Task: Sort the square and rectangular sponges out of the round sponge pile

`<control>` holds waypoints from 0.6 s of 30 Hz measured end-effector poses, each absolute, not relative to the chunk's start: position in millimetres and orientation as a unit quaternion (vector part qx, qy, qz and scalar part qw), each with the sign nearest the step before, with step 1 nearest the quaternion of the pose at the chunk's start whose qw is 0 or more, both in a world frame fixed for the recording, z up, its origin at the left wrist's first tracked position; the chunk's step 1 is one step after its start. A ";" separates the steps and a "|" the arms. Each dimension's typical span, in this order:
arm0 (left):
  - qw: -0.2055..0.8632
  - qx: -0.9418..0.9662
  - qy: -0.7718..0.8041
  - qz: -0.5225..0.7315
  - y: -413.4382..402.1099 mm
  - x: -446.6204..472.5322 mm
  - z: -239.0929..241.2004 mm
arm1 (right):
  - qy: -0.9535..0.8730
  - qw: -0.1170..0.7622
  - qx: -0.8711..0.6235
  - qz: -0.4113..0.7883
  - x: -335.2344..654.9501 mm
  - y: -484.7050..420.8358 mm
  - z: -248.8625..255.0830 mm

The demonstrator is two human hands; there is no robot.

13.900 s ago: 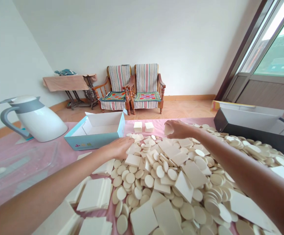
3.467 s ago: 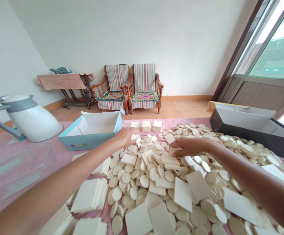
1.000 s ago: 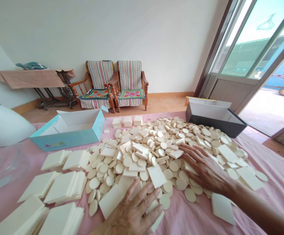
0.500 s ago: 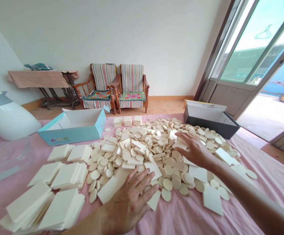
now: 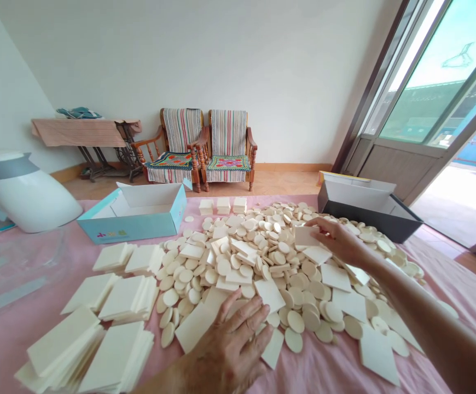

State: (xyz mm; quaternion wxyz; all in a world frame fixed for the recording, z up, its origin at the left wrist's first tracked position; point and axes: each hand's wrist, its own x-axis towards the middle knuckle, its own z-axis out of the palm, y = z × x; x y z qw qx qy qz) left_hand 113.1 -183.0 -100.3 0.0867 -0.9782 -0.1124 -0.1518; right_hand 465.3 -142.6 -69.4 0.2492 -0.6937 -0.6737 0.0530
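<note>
A heap of pale, wood-like round discs (image 5: 297,295) mixed with square tiles lies on a pink cloth. At the far right of the heap, my right hand (image 5: 336,238) pinches a square tile (image 5: 305,236) by its right edge, tilted up from the discs. My left hand (image 5: 236,339) rests palm down at the near edge of the heap, fingers stretched out. It lies over square tiles, one tile (image 5: 197,324) showing to its left; what lies under the palm is hidden. Stacks of square tiles (image 5: 125,298) stand left of the heap.
An open light-blue box (image 5: 139,221) stands behind the stacks, and an open black box (image 5: 369,210) at the back right. Small square stacks (image 5: 223,206) sit behind the heap. A white jug (image 5: 33,191) and a clear plastic wrapper (image 5: 20,273) are at the left. Two chairs (image 5: 230,142) stand beyond.
My right hand has gone from spread fingers over the heap to a pinch on a square tile, now raised. My left hand has stayed nearly in place. The whole view has shifted slightly.
</note>
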 end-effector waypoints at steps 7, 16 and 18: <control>0.093 -0.970 -0.133 -0.178 -181.3 113.9 -102.8 | -0.628 0.157 -0.760 -0.061 478.0 -111.3 -79.5; 0.108 -0.958 -0.141 -0.224 -183.2 116.3 -105.9 | -0.589 0.054 -0.792 -0.148 443.5 -132.8 -78.8; 0.101 -0.963 -0.137 -0.210 -183.0 115.4 -102.9 | -0.586 0.033 -0.796 -0.147 435.3 -131.9 -81.9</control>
